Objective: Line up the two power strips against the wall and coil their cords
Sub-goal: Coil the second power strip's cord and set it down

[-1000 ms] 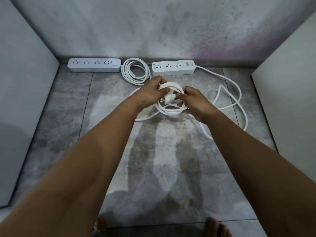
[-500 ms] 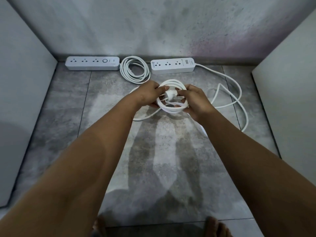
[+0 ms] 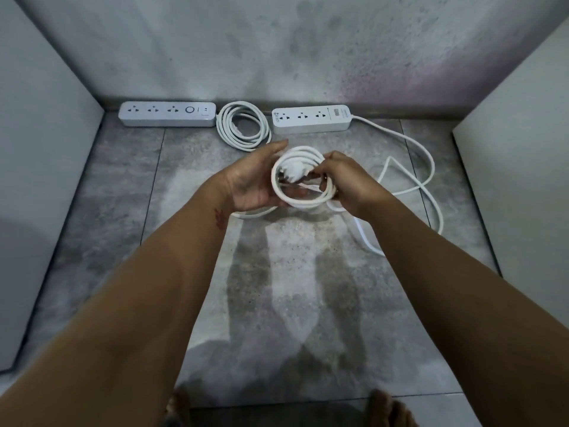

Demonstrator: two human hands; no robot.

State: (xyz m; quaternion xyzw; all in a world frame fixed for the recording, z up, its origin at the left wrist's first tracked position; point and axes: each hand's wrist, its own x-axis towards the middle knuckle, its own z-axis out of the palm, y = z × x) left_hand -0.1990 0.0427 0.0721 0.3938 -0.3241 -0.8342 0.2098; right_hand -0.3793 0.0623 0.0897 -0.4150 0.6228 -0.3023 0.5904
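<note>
Coiling the 2nd cord is the step in hand, by my read. Both strips already sit along the base of the grey stained wall (image 3: 277, 50): the pale grey four-socket power strip w/ round button (image 3: 167, 114) at left, the white three-socket power strip (image 3: 311, 119) at right, roughly in line, apart from each other. Between them, on the grey tiled floor (image 3: 123, 186), lies the finished white round coil of cord (image 3: 243, 129), touching or just beside the left strip's end.

Right strip's white round cord (image 3: 431, 163) runs off its right end, loops loosely over the floor at right, then comes back toward the hands, where a few turns are gathered into the half-made white coil (image 3: 303, 192), held above the floor.

Left hand (image 3: 255, 180): palm up-ish, fingers extended, grip mostly open, cupping the coil's left edge rather than clamping it. Right hand (image 3: 348, 183): grip closed on the coil's right side, fingers pinching the white moulded plug (image 3: 294, 174) across the middle of the loop.

Next move, prob.: feed the slack into more turns, same size; left hand needs to firm up so the loops don't spring apart. Then set the coil down near the right strip. Kink in the floor loop may snag.
</note>
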